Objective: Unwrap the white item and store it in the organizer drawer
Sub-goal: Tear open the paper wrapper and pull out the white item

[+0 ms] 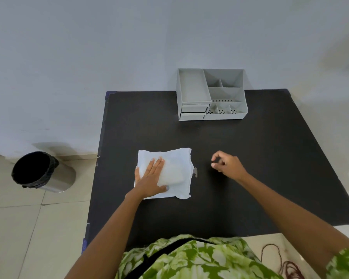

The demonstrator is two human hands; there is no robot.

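— So where does it stand?

— Spread flat on the black worktop (250,158), the thin white wrapper (181,158) lies open with the white padded item (171,172) on its middle. The left hand (149,179) presses down on both, fingers splayed, gripping nothing. The right hand (226,163) hovers well apart to the right, loosely curled and empty.

— What could spoil it?

— I'd say the wrapper clinging to the item when lifted, so both travel together. A small grey tab (195,172) lies just beside the wrapper's right edge, easily swept off.

— And the drawer?

— Both small drawers (192,112) of the grey plastic organizer (226,93) at the far edge look shut; carrying the item over one-handed leaves an awkward pull.
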